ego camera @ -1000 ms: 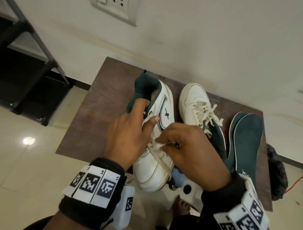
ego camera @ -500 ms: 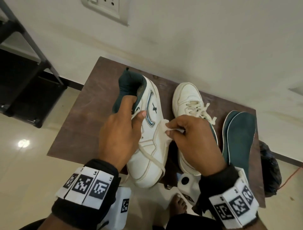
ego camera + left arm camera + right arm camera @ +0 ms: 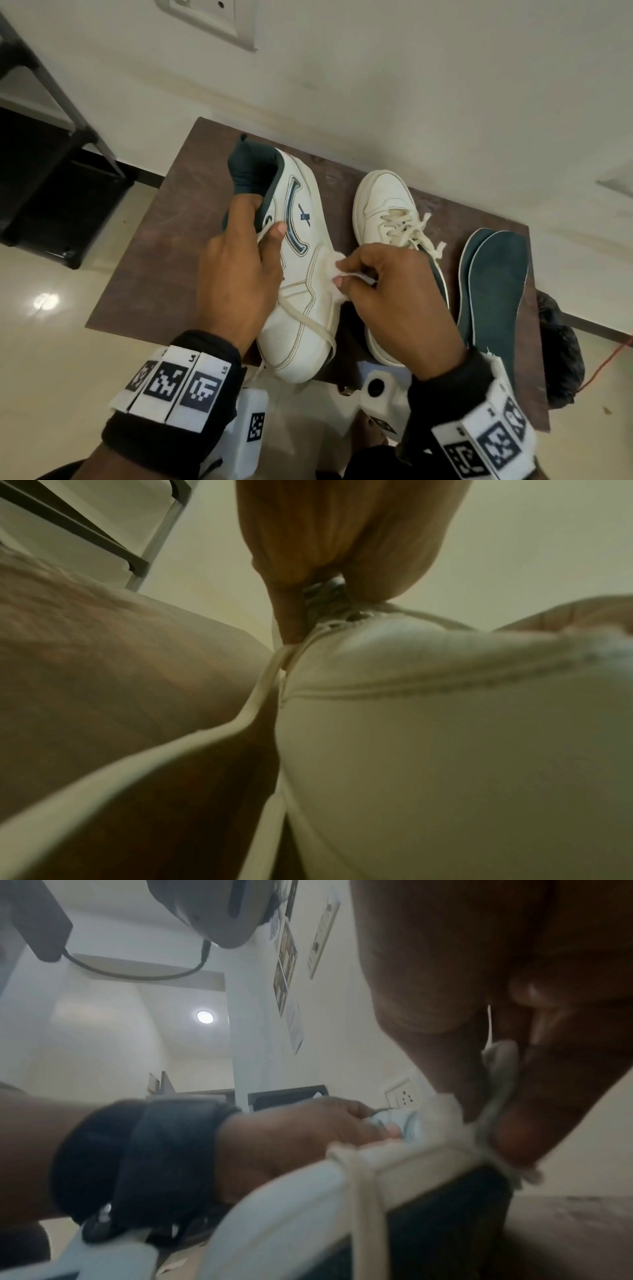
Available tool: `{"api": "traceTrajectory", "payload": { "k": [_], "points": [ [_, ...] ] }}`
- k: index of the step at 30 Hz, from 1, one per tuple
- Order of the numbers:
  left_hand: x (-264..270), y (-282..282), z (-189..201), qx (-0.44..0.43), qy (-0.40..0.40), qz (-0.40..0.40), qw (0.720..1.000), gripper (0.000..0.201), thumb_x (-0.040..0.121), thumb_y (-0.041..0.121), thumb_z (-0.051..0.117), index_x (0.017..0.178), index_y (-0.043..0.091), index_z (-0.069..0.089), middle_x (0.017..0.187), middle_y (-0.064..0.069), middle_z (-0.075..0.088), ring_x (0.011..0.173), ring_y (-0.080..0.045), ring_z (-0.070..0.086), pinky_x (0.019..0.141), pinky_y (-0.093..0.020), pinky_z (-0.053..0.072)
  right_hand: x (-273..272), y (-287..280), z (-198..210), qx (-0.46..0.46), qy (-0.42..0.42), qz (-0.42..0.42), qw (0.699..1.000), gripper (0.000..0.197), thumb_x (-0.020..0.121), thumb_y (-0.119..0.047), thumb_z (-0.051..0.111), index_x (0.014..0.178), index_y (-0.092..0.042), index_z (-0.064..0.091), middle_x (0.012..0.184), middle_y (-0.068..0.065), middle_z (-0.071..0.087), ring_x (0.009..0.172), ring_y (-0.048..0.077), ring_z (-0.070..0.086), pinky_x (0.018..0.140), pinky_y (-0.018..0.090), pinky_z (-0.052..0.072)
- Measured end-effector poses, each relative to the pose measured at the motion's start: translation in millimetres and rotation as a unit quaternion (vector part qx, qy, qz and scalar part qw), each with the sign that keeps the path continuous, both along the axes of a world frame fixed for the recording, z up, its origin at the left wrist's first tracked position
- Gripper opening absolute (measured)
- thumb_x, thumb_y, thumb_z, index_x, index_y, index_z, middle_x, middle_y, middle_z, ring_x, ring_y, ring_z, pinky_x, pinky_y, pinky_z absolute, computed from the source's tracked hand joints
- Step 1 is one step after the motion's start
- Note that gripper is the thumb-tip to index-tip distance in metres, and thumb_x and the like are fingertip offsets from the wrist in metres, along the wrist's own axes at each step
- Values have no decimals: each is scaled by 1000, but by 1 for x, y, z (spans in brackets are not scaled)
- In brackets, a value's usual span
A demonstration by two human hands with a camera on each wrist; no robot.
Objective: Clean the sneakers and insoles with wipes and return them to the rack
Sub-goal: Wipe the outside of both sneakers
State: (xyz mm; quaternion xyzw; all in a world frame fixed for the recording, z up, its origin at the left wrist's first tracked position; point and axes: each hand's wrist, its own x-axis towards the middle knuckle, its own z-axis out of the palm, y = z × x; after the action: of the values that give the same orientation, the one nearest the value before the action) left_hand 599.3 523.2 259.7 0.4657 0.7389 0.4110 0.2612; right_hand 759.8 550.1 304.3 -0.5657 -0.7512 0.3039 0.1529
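The left hand (image 3: 236, 274) grips a white, green-lined sneaker (image 3: 301, 274); the right hand (image 3: 394, 294) pinches a crumpled wipe (image 3: 334, 270) against its side.

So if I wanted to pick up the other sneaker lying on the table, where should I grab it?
Probably at the heel opening of the second sneaker, coming from above: it sits upright on the table, its collar open, giving fingers an edge to hook. The loose laces offer no firm hold.
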Motion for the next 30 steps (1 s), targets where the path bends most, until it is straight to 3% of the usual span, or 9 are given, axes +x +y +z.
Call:
{"api": "traceTrajectory", "payload": {
  "k": [2, 4, 6, 11, 15, 19, 23, 26, 30],
  "points": [
    [1, -1, 0, -1, 5, 14, 1000, 27, 95, 33, 52, 117, 18, 46, 106, 1, 68, 82, -15, 68, 62, -36, 59, 4, -5, 8, -49, -34, 76, 995, 13, 80, -15, 71, 92, -18, 74, 90, -9, 70, 76, 0, 60, 77, 14, 47],
    [3, -1, 1, 3, 15, 22, 1000, 28, 96, 33, 52, 118, 18, 45, 107, -2, 69, 80, -16, 69, 61, -38, 59, 4, -14, 11, -60, -74, 156, 983, 12, 79, -13, 71, 89, -18, 75, 87, -7, 70, 75, 4, 63, 74, 22, 51],
    [4, -1, 3, 6, 25, 29, 999, 29, 96, 33, 53, 118, 17, 46, 106, -2, 69, 79, -16, 69, 60, -38, 59, 2, -20, 5, 2, -83, 189, 978, 12, 72, -11, 69, 79, -16, 76, 79, -2, 70, 70, 13, 65, 64, 26, 52],
    [6, 2, 4, -16, 57, -40, 997, 37, 92, 42, 51, 123, 26, 38, 108, -3, 68, 82, -19, 69, 62, -43, 59, 0, -3, -16, 114, -25, 67, 991, 15, 72, -4, 65, 81, -10, 75, 80, 3, 70, 70, 19, 66, 65, 34, 55],
    [7, -3, 6, -64, 140, -146, 977, 58, 88, 41, 59, 135, 34, 26, 119, 0, 59, 107, -19, 57, 81, -46, 53, -4, 3, -25, 127, -39, 42, 990, 15, 72, -1, 67, 82, -9, 74, 81, 3, 69, 70, 18, 65, 65, 29, 52],
    [-1, -10, 3, -65, 189, -199, 959, 74, 81, 30, 68, 142, 23, 27, 133, 5, 46, 124, -13, 37, 86, -34, 45, 0, 6, -17, 53, -25, 75, 995, 18, 75, -2, 68, 90, -11, 75, 89, 1, 71, 80, 14, 65, 75, 33, 54],
    [-9, -8, 1, -68, 179, -206, 959, 69, 85, 30, 65, 142, 24, 27, 130, 6, 46, 121, -11, 38, 86, -27, 39, 7, -2, 2, -84, -57, 172, 980, 19, 78, -9, 72, 93, -20, 76, 94, -11, 71, 86, 0, 63, 81, 15, 49],
    [-11, -7, 2, -63, 179, -227, 955, 70, 88, 30, 62, 145, 25, 22, 134, 7, 45, 123, -10, 37, 90, -25, 36, 4, -5, -2, -84, -56, 166, 981, 19, 77, -10, 72, 91, -22, 76, 92, -12, 71, 86, -2, 61, 79, 10, 46],
    [-7, -7, 7, -70, 194, -262, 943, 77, 85, 25, 59, 149, 24, 16, 134, 6, 44, 120, -10, 35, 90, -27, 39, -9, -2, -21, 68, -19, 79, 994, 16, 77, -3, 68, 86, -14, 75, 86, -2, 71, 78, 10, 65, 73, 30, 54]
  ]
}}
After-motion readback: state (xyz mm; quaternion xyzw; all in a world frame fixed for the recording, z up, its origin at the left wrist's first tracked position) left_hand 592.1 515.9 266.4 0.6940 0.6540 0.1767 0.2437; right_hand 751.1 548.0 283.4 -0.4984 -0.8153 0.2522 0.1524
